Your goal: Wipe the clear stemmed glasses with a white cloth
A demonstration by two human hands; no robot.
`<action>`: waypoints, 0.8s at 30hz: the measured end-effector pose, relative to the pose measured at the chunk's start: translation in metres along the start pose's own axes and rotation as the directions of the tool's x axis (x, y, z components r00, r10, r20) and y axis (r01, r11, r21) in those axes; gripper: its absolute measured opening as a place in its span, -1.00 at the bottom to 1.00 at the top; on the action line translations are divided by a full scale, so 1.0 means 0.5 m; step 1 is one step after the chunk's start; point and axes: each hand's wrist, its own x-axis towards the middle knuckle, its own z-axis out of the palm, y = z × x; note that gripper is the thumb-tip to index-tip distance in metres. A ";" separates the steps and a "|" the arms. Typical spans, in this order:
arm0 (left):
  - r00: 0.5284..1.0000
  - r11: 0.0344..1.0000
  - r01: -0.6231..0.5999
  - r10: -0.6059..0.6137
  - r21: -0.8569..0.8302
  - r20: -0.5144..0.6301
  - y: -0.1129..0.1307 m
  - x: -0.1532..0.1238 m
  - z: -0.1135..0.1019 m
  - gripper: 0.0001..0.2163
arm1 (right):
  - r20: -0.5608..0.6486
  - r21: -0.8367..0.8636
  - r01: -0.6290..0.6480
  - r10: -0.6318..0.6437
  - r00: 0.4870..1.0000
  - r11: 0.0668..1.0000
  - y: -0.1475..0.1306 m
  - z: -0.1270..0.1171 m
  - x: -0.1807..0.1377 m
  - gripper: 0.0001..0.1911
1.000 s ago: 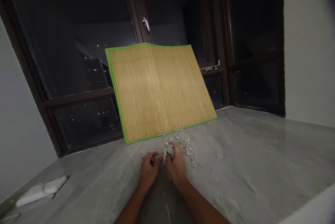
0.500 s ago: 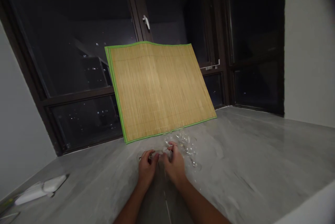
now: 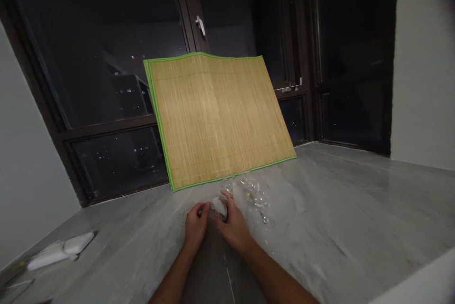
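In front of me, low over the grey counter (image 3: 298, 228), my two hands meet around a small clear glass (image 3: 222, 216). My left hand (image 3: 195, 224) pinches its left end, where a faint clear rim shows beside the fingers. Fingers of my right hand (image 3: 233, 225) curl around the rounder end. A white, soft-looking wad (image 3: 218, 204), perhaps tissue, shows at the glass between the hands; whether it sits inside is unclear. Just right of my hands, several clear stemmed glasses (image 3: 261, 199) stand or lie close together, their outlines hard to separate.
A folded bamboo mat (image 3: 220, 114) with green edging leans on the dark window behind the glasses. At the far left lies a white bundle (image 3: 60, 251) with a strap or cord around it. Walls stand at both sides.
My right hand has turned and more of the white wad now shows between the hands. My left hand has shifted slightly left. The view has tilted a little.
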 end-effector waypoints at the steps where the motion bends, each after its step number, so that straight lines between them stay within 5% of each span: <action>1: 1.000 1.000 -0.003 0.003 0.009 0.000 0.001 -0.001 -0.003 -0.59 | 0.020 0.016 -0.007 0.006 1.000 1.000 -0.003 0.001 -0.002 -0.31; 13: 0.995 0.978 -0.096 0.097 0.188 0.005 0.001 -0.016 -0.006 -0.63 | 0.083 0.050 -0.095 0.090 0.992 0.994 0.015 0.005 0.001 -0.46; 24: 0.987 0.956 -0.158 0.146 0.247 0.066 -0.006 -0.024 0.002 -0.70 | 0.111 -0.052 0.030 -0.024 0.993 0.998 0.004 0.015 -0.022 -0.47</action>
